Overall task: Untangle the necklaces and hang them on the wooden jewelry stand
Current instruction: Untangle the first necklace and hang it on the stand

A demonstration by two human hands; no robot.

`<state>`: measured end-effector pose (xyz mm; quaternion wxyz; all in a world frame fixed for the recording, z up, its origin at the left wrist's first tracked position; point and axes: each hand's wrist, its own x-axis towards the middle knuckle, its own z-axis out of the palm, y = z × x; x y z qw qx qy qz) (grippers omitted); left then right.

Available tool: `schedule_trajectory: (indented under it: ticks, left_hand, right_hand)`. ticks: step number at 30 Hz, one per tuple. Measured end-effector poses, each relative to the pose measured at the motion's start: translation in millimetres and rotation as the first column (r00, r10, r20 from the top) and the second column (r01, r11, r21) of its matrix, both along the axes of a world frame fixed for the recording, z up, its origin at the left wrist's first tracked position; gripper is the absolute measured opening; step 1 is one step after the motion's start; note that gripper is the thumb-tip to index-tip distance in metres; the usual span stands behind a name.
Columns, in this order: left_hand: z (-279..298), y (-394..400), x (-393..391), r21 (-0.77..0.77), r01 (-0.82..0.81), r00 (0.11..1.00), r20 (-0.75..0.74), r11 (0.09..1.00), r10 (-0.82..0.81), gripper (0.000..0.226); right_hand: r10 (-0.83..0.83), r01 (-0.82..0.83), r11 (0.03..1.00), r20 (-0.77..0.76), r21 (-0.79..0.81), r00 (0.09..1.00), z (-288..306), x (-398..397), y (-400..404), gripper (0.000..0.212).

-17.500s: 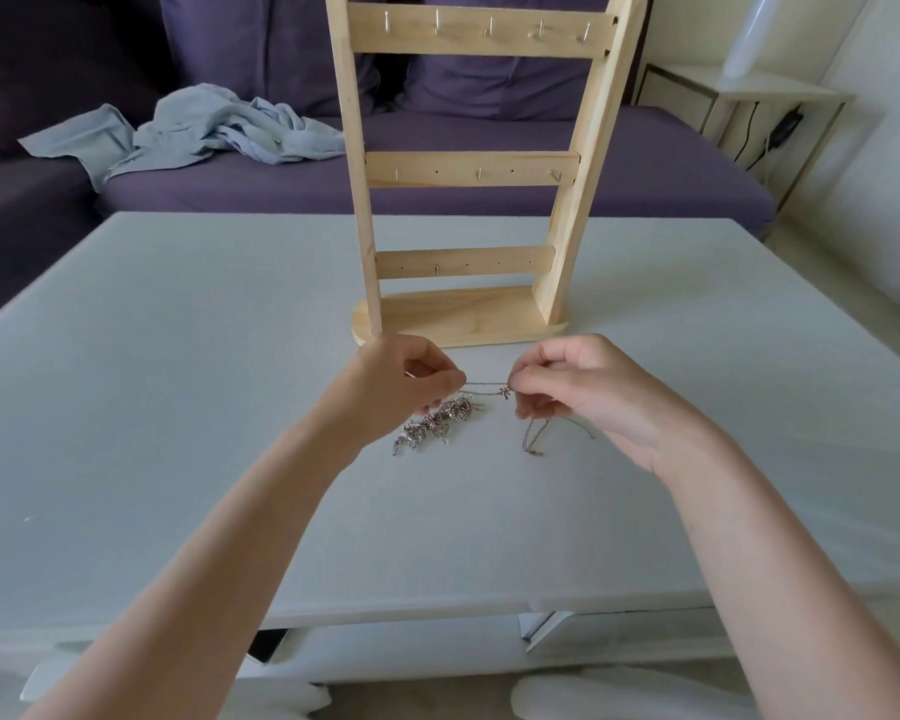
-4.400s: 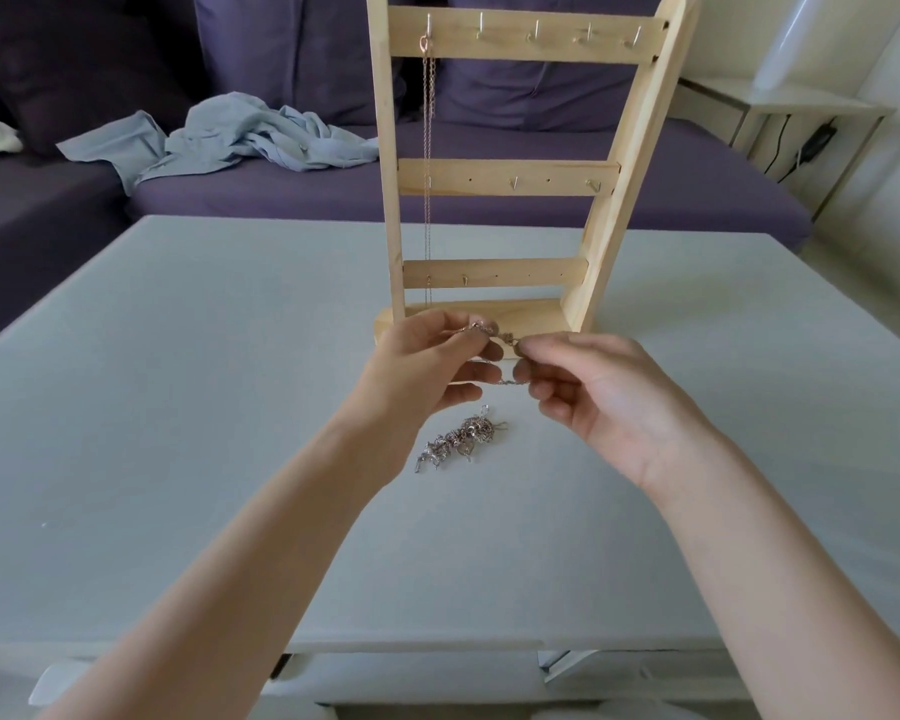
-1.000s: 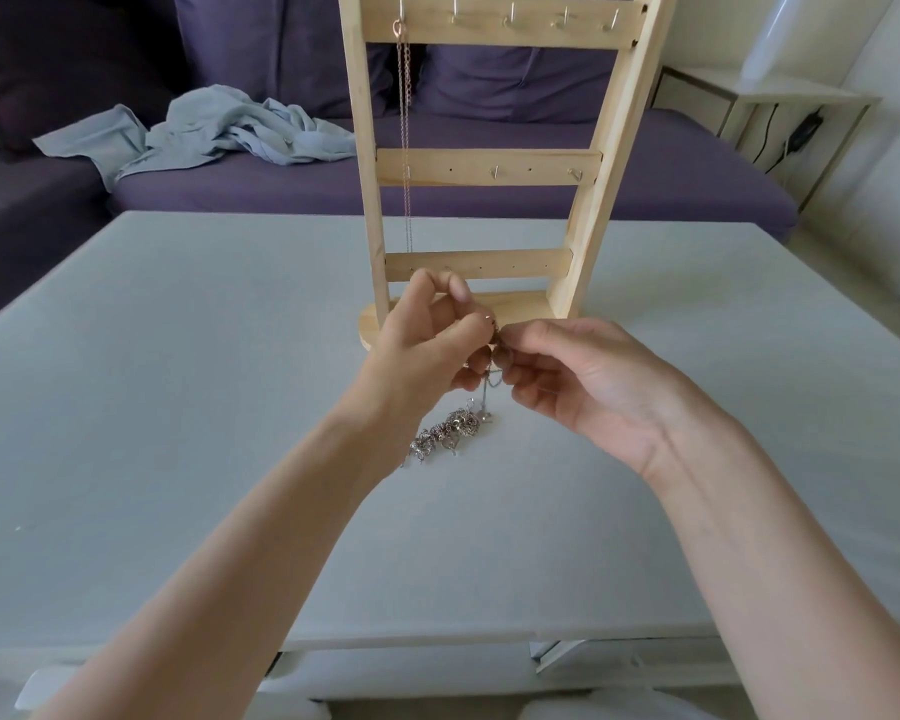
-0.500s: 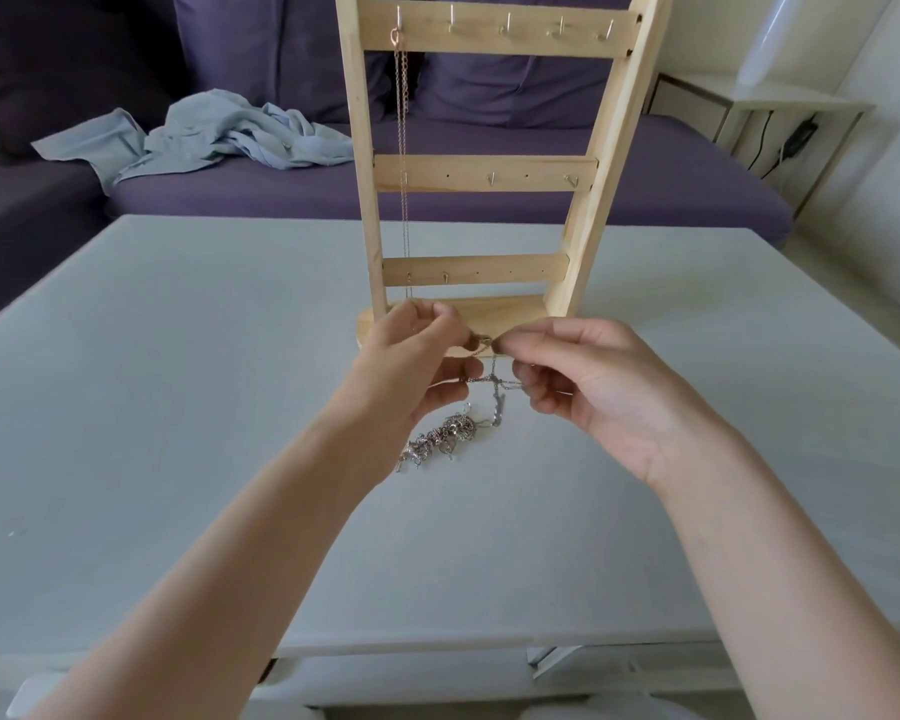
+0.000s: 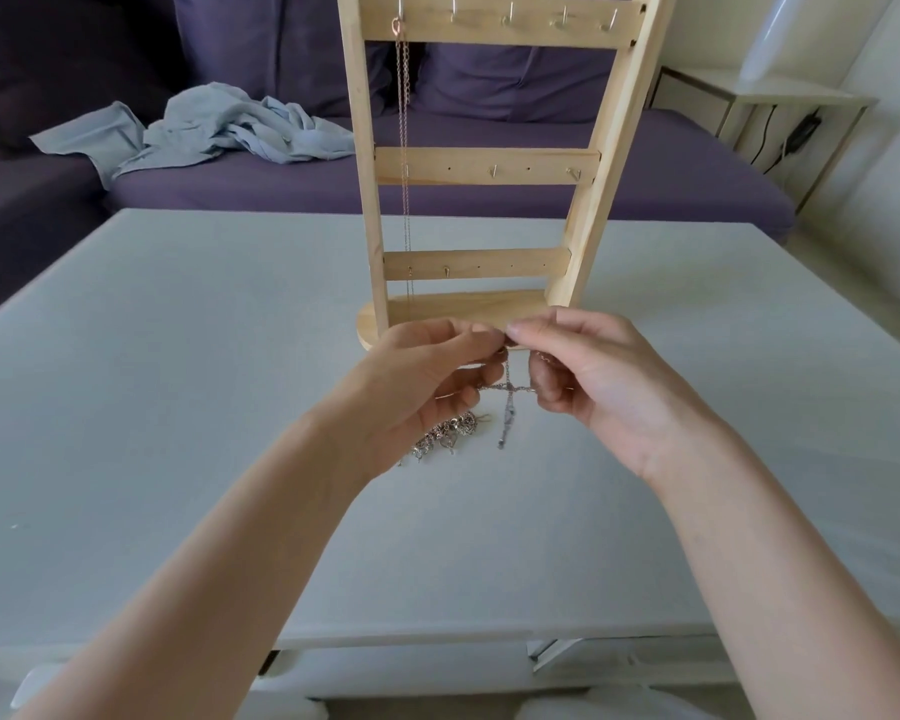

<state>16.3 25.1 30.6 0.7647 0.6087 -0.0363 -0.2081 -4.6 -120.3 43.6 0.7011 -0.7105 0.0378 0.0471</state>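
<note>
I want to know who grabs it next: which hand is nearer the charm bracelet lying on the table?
Left. The left hand is just above the charm bracelet; the right hand is off to its right.

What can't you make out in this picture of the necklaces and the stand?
- Head view: the wooden jewelry stand is cut off by the top edge.
- Where the left hand and right hand grip the silver chain: fingers hide it.
- Whether that chain still joins the charm necklace: the left hand covers the link.
- The rose-gold necklace's lower end: too thin.
</note>
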Motion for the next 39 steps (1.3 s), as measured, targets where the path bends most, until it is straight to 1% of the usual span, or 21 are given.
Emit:
schedule_trajectory:
  ticks: [4, 6, 10, 13, 16, 20, 22, 24, 26, 28, 30, 32, 34, 36, 39]
  left_hand:
    - [-0.2, 0.4, 0.5, 0.026, -0.082, 0.995, 0.061, 0.996, 0.081, 0.014]
    - [0.3, 0.6, 0.7, 0.007, -0.112, 0.991, 0.078, 0.994, 0.111, 0.017]
    - [1.2, -0.8, -0.1, 0.006, -0.098, 0.987, 0.126, 0.995, 0.096, 0.019]
    - [0.5, -4.7, -2.0, 0.033, -0.09, 0.98, 0.183, 0.995, 0.083, 0.018]
    - [-0.7, -5.9, -1.6, 0.077, -0.12, 0.97, 0.22, 0.99, 0.1, 0.02]
    - [-0.5, -4.0, 0.0, 0.043, -0.153, 0.974, 0.178, 0.987, 0.143, 0.019]
    - [0.6, -2.7, 0.7, 0.011, -0.153, 0.978, 0.148, 0.988, 0.15, 0.017]
    - [1.4, -2.0, 1.1, 0.026, -0.139, 0.979, 0.153, 0.99, 0.134, 0.016]
    - [0.5, -2.6, -0.2, 0.133, -0.095, 0.979, 0.192, 0.987, 0.068, 0.014]
    - [-2.6, -4.5, -2.3, 0.287, -0.06, 0.969, 0.245, 0.956, -0.013, 0.014]
    - [-6.0, -6.7, -4.0, 0.38, -0.065, 0.956, 0.288, 0.923, -0.051, 0.016]
    - [-6.7, -6.9, -4.6, 0.407, -0.085, 0.954, 0.298, 0.909, -0.045, 0.016]
    - [-4.9, -5.9, -4.3, 0.389, -0.096, 0.959, 0.281, 0.916, -0.019, 0.015]
    - [-2.8, -4.8, -3.7, 0.357, -0.089, 0.967, 0.253, 0.93, -0.005, 0.015]
    - [-1.8, -5.6, -4.3, 0.329, -0.078, 0.975, 0.22, 0.941, 0.004, 0.014]
  right_hand:
    - [0.05, -0.05, 0.999, -0.041, 0.016, 0.998, -1.4, 1.0, 0.7, 0.015]
    - [0.076, -0.076, 0.997, -0.066, -0.002, 0.995, -0.5, -0.2, 2.1, 0.013]
    - [0.023, -0.022, 1.0, -0.035, 0.005, 0.999, 3.3, -1.8, 5.1, 0.015]
    - [0.02, -0.02, 0.999, -0.009, -0.038, 1.0, 4.7, -3.0, 6.8, 0.019]
    - [0.041, -0.044, 0.997, -0.049, -0.068, 0.998, 3.3, -3.2, 7.3, 0.026]
    - [0.119, -0.122, 0.992, -0.075, -0.041, 0.99, 2.5, -3.4, 5.7, 0.033]
    - [0.165, -0.167, 0.985, -0.053, -0.032, 0.985, 3.8, -3.6, 3.4, 0.031]
    - [0.182, -0.183, 0.982, -0.04, -0.036, 0.983, 5.6, -3.7, 1.2, 0.027]
    - [0.17, -0.171, 0.985, -0.044, -0.028, 0.985, 6.2, -4.0, 0.7, 0.023]
    - [0.13, -0.131, 0.991, -0.044, -0.035, 0.991, 4.3, -4.0, 0.8, 0.021]
    - [0.077, -0.08, 0.994, -0.037, -0.07, 0.996, 2.0, -3.7, -0.1, 0.016]
    - [0.024, -0.026, 0.997, -0.033, -0.078, 0.999, 1.0, -2.9, -1.9, 0.01]
    - [-0.019, 0.017, 0.997, -0.03, -0.069, 0.999, 1.3, -2.3, -3.1, 0.008]
    - [-0.043, 0.042, 0.999, -0.026, -0.033, 0.999, 1.9, -1.7, -2.8, 0.01]
    - [-0.036, 0.038, 0.997, -0.034, 0.07, 0.999, 2.2, -1.5, -1.2, 0.018]
